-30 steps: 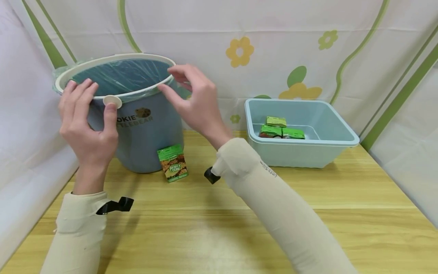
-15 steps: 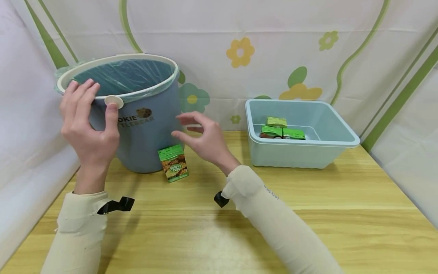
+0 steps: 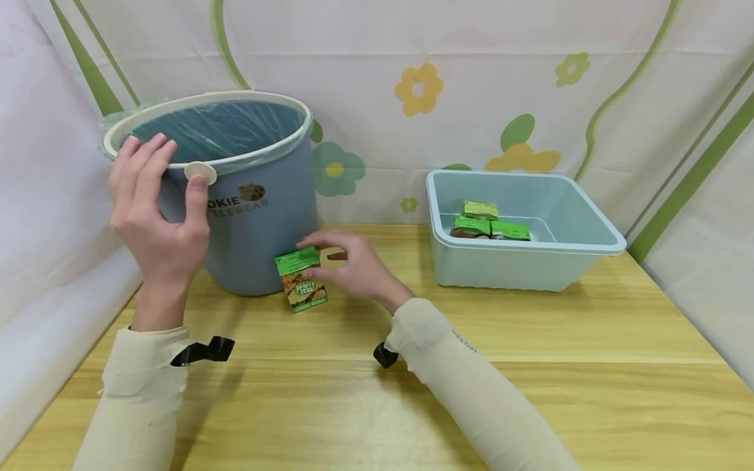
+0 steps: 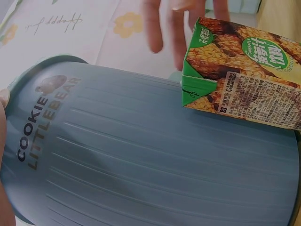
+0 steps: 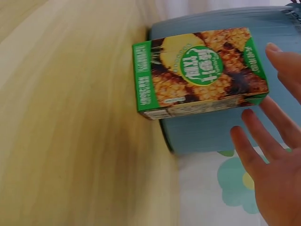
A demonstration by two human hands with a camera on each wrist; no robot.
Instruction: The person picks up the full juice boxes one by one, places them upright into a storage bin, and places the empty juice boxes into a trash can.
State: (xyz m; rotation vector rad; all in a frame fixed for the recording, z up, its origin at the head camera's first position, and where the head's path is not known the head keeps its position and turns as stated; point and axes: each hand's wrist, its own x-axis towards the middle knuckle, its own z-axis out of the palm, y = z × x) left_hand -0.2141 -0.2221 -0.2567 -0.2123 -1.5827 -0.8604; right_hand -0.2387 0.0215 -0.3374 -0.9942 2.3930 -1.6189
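A blue trash bin with a white rim and a green plastic liner stands at the left of the table. My left hand grips the bin's near rim, fingers over the edge and thumb on the round white handle knob. A pineapple juice box, green at its ends, stands against the bin's lower right side; its printed front shows in the right wrist view. Around its top right corner my right hand is spread, thumb in front and fingers behind. In the right wrist view those fingers are extended beside the box's top end.
A light blue plastic basin stands to the right, holding three small green-topped boxes. Flower-printed white cloth hangs behind and along both sides of the wooden table.
My right hand has left the bin's rim and come down to the juice box. My left hand stays at the rim, and the box stands where it was.
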